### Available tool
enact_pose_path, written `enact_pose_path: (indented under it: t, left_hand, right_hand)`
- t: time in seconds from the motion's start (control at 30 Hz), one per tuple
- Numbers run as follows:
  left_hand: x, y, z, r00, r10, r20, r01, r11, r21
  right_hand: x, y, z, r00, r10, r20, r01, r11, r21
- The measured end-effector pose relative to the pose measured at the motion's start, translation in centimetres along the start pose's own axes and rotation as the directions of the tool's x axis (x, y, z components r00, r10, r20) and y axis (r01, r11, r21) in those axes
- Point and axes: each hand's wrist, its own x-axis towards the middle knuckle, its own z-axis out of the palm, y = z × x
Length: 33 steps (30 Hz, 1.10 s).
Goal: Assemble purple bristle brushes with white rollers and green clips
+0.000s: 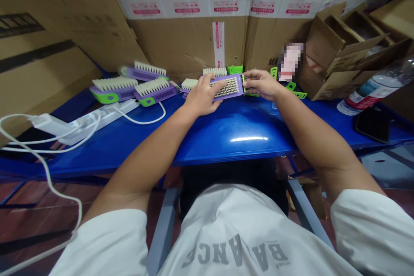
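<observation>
While the left hand (203, 95) grips the near side of the brush with its fingers across the bristles and the right hand (261, 84) clasps the opposite end, a purple brush (226, 87) sits just above the blue table (233, 125), its pale bristles facing up. Further purple-and-green brushes (113, 89) lie on the table to the left, near a white power strip (100, 116). Loose green plastic pieces (293, 87) lie to the right, with a plastic bottle (375, 86) and a black phone (371, 124) farther along.

blue metal table (233, 120), purple brushes (113, 90), power strip (100, 118)
</observation>
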Motion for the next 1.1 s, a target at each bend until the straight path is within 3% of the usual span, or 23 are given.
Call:
enact_pose_path:
  t: [0.3, 1.1]
  left_hand:
    - [0.02, 0.12, 0.07, 1.000, 0.012, 0.009, -0.012, 1.000, -0.009]
    - [-0.03, -0.50, 0.70, 0.999, 0.044, -0.022, -0.044, 0.999, -0.010]
  right_hand:
    - [-0.06, -0.12, 0.20, 0.999, 0.009, -0.034, -0.010, 0.999, -0.043]
    - [0.53, 0.41, -0.62, 0.998, 0.017, 0.052, -0.017, 1.000, -0.001]
